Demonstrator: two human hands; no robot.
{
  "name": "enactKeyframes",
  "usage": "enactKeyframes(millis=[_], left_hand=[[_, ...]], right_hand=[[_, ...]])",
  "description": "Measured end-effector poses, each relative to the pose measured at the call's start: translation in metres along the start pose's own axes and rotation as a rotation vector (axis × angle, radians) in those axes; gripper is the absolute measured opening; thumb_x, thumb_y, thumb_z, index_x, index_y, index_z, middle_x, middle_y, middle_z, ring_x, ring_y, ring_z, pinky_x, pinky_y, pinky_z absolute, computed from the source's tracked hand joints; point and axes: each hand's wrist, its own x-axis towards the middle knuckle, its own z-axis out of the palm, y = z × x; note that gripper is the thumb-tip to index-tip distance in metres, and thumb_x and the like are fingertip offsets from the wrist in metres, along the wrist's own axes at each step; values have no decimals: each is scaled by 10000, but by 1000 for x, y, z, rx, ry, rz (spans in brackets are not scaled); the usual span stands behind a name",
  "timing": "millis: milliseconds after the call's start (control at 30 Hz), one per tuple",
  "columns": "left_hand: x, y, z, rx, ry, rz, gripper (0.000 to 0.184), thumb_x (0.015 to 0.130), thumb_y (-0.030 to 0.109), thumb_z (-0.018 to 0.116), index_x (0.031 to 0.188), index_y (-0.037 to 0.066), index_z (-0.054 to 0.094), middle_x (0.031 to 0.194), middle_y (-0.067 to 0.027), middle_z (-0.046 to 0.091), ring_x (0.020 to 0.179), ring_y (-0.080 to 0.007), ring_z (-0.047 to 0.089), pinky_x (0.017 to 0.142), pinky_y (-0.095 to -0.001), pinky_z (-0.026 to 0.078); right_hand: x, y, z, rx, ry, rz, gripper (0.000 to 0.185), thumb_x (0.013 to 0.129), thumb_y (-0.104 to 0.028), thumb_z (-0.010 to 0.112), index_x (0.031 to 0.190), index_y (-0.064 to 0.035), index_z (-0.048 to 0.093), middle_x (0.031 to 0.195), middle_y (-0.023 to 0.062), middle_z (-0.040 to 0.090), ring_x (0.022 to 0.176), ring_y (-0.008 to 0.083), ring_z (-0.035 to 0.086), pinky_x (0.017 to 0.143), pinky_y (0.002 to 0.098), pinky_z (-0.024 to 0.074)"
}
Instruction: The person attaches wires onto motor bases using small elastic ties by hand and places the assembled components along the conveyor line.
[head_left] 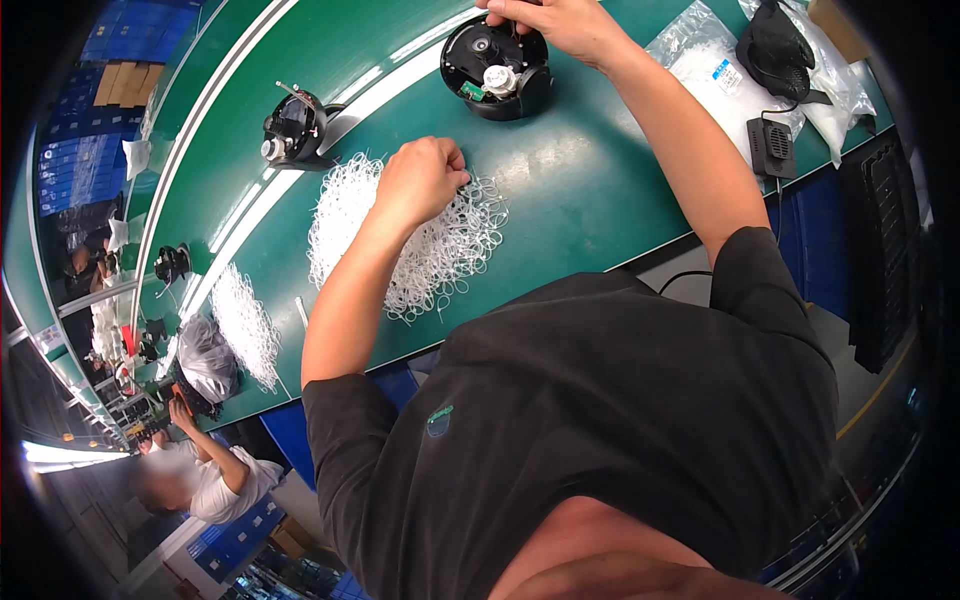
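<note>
Black case (494, 62) on green table (610, 180) | my right hand (560, 22) at its top edge, can't tell how tight | my left hand (422, 178) over white loops (430, 255), fingers curled, can't tell if holding any | hands apart | best: steady case, gentle fingers

On the right of the green bench (590, 190), a clear plastic bag (690, 68) with a blue-marked label lies near a small black vented box (771, 148) on a cord. Beyond the edge stand ribbed black trays (885, 250). At left, a person in a white top (228, 487) works near a greyish plastic bag (207, 360); cardboard boxes (127, 84) sit among blue bins (120, 42).
</note>
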Motion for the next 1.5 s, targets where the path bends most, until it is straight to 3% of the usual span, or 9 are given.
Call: enactKeyframes(millis=[267, 400, 533, 633, 767, 867, 967, 1267, 1500], left_hand=[[-5, -16, -21, -424, -34, -53, 187, 804, 125, 801, 816, 6, 658, 713, -29, 646, 668, -111, 571, 632, -284, 469], [-7, -27, -35, -713, 44, -14, 153, 869, 136, 768, 860, 39, 650, 768, 2, 661, 696, -75, 564, 652, -240, 451], [-7, -30, -40, -986, 37, 7, 159, 892, 148, 756, 911, 37, 644, 838, -30, 704, 750, -64, 609, 660, -223, 467], [-5, -39, -33, -1050, 112, 61, 145, 890, 130, 754, 920, 33, 651, 852, -35, 705, 758, -74, 615, 671, -224, 469], [-13, -40, -31, -1035, 198, 90, 165, 866, 63, 763, 992, -1, 676, 940, -75, 723, 860, -118, 663, 779, -243, 520], [-20, -42, -31, -952, 214, 150, 157, 865, 35, 753, 1002, -5, 688, 986, -88, 727, 902, -126, 671, 813, -255, 533], [-23, -37, -28, -975, 267, 161, 155, 867, -2, 732, 1012, 0, 679, 1024, -103, 717, 957, -158, 674, 854, -283, 532], [25, 5, -38, -1186, 561, 167, 200, 896, -24, 684, 1072, -40, 589, 902, -117, 690, 733, -168, 691, 630, -259, 559], [58, 20, -35, -1260, 571, 201, 179, 881, -1, 721, 1031, -70, 651, 853, -106, 697, 711, -149, 692, 621, -238, 566]], right_hand=[[1, 7, 0, -110, -73, -49, 236, 932, -171, 652, 1046, 29, 701, 861, 72, 719, 778, 124, 643, 692, 280, 506], [2, -4, 1, -288, -145, -152, 269, 933, -198, 643, 1060, 33, 694, 912, 119, 735, 834, 159, 658, 766, 319, 519], [0, -7, 6, -331, -139, -170, 258, 934, -207, 624, 1009, 29, 697, 914, 164, 730, 825, 198, 680, 762, 347, 524], [5, 3, 6, -404, -192, -194, 247, 982, -233, 592, 1101, -62, 723, 815, 34, 691, 679, 128, 574, 653, 290, 477], [3, 8, 6, -361, -173, -213, 232, 956, -232, 620, 1084, -74, 730, 883, 80, 711, 809, 196, 668, 777, 332, 528], [5, 10, 2, -442, -187, -394, 229, 944, -240, 640, 1068, -73, 735, 969, 99, 718, 920, 242, 685, 849, 355, 528], [2, 1, 2, -456, -229, -338, 223, 936, -242, 652, 1058, -78, 739, 1028, 103, 713, 993, 272, 675, 883, 371, 519], [11, -7, 13, -428, -306, -248, 229, 943, -204, 629, 1069, -30, 706, 998, 118, 733, 952, 243, 693, 861, 356, 528], [15, -8, 15, -449, -303, -267, 218, 932, -182, 638, 1063, -17, 694, 974, 135, 727, 930, 271, 692, 826, 375, 527]])
